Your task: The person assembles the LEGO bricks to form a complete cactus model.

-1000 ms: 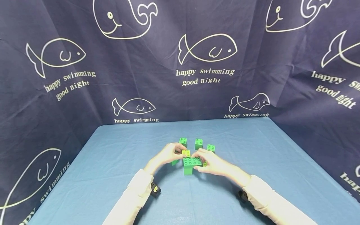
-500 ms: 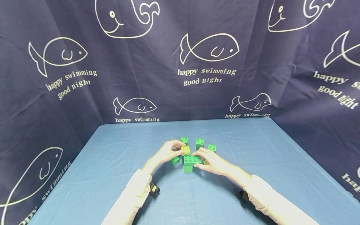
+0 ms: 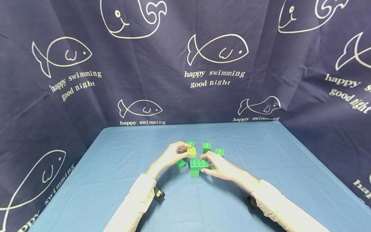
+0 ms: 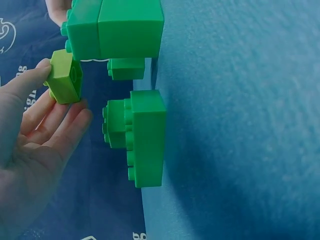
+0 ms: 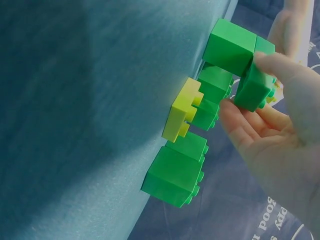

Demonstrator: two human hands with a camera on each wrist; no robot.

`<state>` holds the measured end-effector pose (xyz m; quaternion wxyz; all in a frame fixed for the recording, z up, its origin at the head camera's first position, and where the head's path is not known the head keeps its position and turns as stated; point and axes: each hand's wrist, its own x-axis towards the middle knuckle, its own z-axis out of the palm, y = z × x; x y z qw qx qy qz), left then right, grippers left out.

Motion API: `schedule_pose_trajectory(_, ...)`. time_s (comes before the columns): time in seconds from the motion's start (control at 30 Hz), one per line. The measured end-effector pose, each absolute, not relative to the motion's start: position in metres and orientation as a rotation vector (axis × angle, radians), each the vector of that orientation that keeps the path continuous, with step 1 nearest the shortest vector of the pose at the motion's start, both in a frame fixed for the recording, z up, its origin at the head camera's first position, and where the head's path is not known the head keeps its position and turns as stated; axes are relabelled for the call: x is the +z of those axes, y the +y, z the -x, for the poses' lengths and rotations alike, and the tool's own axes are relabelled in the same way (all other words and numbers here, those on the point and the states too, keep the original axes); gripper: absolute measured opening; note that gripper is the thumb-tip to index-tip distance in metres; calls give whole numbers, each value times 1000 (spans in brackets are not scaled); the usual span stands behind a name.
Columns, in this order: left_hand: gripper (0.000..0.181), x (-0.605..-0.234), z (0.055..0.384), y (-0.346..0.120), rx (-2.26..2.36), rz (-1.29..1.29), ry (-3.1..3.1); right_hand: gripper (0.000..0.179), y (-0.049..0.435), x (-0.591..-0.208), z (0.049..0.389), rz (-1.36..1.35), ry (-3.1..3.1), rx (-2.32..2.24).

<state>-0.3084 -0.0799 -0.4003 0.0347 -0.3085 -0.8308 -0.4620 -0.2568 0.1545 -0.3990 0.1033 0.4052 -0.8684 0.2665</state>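
My left hand (image 3: 173,154) pinches a small yellow-green toy building brick (image 3: 192,153) between thumb and fingers. In the left wrist view that brick (image 4: 65,82) is tilted and well clear of the table, its hollow underside partly showing. A long green brick (image 3: 198,164) lies across the top of a green block (image 3: 195,173), one end jutting out to the right. Thumb and fingers of my right hand (image 3: 219,166) grip this jutting end, seen close up as the long green brick (image 5: 254,86) in the right wrist view.
Behind the hands stand green bricks (image 3: 206,147), one partly hidden by the right hand (image 5: 295,135). Another green brick (image 3: 181,164) lies left of the stack. A yellow brick (image 5: 181,111) sits on the blue-covered table (image 3: 185,206) beside the right hand. Printed dark cloth (image 3: 214,96) walls the table.
My left hand has lifted the yellow-green brick up and away from the stack, uncovering more of the green brick on the left. The right hand keeps its grip, nearly still.
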Motion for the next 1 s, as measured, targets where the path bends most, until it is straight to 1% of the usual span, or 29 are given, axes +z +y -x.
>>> schedule_pose_trajectory(0.2, 29, -400, 311, -82, -1423, 954, -2559, 31, 153, -398, 256, -1181, -2562, 768)
schedule_pose_trajectory(0.67, 28, -400, 305, -84, -1471, 1005, -2556, 32, 153, -399, 257, -1186, -2549, 768)
schedule_pose_trajectory(1.0, 25, -398, 302, -84, -1426, 1015, -2594, 33, 152, -398, 258, -1192, -2525, 758)
